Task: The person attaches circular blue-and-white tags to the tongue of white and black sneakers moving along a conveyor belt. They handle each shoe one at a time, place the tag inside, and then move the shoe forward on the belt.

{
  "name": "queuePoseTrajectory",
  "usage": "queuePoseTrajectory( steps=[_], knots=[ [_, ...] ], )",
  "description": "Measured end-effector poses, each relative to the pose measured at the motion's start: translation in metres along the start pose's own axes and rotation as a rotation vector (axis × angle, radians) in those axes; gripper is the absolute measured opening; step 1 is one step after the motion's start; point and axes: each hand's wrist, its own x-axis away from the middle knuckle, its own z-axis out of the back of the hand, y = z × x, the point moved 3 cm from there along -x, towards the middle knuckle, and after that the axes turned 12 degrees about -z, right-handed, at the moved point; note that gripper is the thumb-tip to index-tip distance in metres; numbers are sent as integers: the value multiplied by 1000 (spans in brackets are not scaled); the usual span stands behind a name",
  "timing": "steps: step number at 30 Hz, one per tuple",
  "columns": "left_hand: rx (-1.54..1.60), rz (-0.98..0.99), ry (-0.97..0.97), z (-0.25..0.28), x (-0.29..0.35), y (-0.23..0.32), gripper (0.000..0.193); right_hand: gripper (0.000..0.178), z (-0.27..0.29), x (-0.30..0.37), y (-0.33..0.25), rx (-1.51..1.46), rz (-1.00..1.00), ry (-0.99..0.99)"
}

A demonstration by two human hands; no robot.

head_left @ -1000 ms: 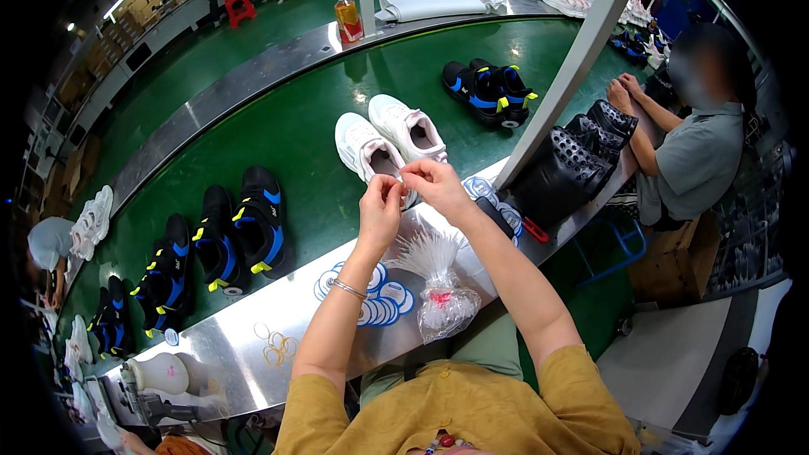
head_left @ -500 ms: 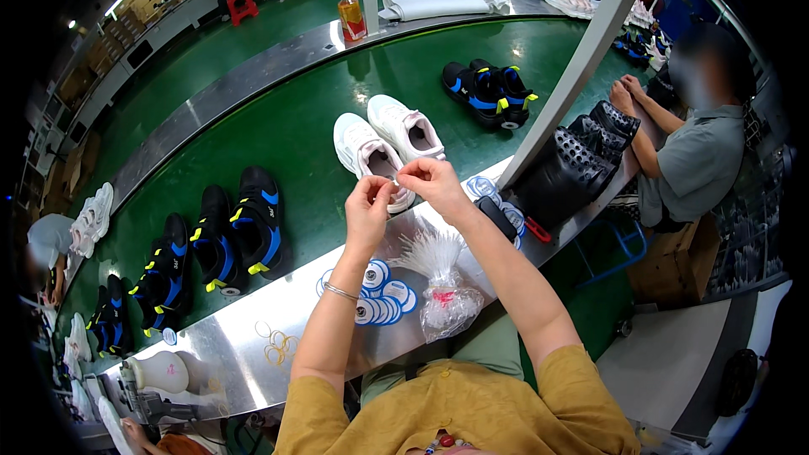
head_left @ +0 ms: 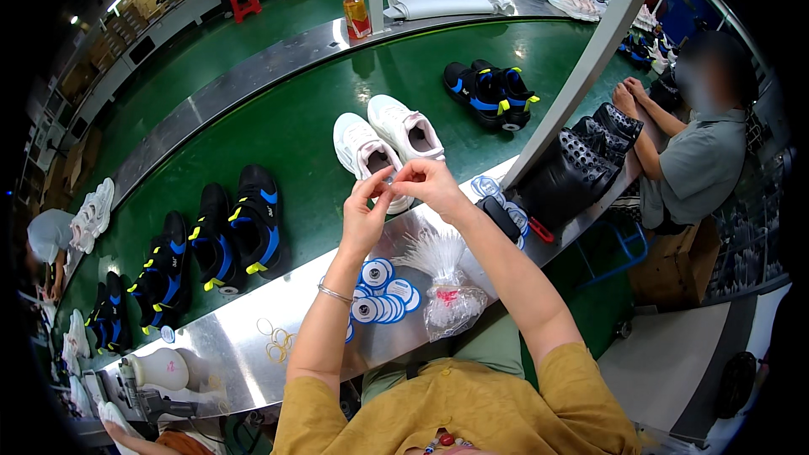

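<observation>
My left hand (head_left: pixel 365 212) and my right hand (head_left: pixel 431 187) meet fingertip to fingertip over the near end of a pair of white shoes (head_left: pixel 389 115). Both are closed in a pinch, and whatever sits between the fingers is too small to make out. The shoes rest on the green surface with their toes pointing away from me. Below my hands, round blue-and-white tags (head_left: pixel 377 273) lie overlapping on the metal edge. To their right is a bundle of thin clear plastic strands (head_left: pixel 431 251) in a clear bag (head_left: pixel 451 313).
Black-and-blue shoes stand at left (head_left: pixel 254 215) and far right (head_left: pixel 484 93). Yellowish rubber bands (head_left: pixel 278 344) lie near a spray gun (head_left: pixel 156 379). A slanted post (head_left: pixel 581 67) rises beside black perforated items (head_left: pixel 581 160). A co-worker (head_left: pixel 704 143) sits at right. A drink bottle (head_left: pixel 356 15) stands behind.
My left fingers have risen slightly and turned against the right fingertips. Both hands stay over the white shoes. The shoes have not moved.
</observation>
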Motion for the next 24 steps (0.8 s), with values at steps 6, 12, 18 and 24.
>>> queuePoseTrajectory(
  steps=[6,12,18,24],
  knots=[
    [40,2,5,9,4,0,37,8,-10,6,-5,-84,-61,-26],
    [42,8,2,10,3,-3,38,8,-10,7,-7,-102,-86,-39],
    [28,5,-33,10,5,-1,39,9,-9,7,-3,-110,-97,-71],
    [50,26,-48,13,4,-3,42,10,-11,3,4,-95,-83,-120]
  ],
)
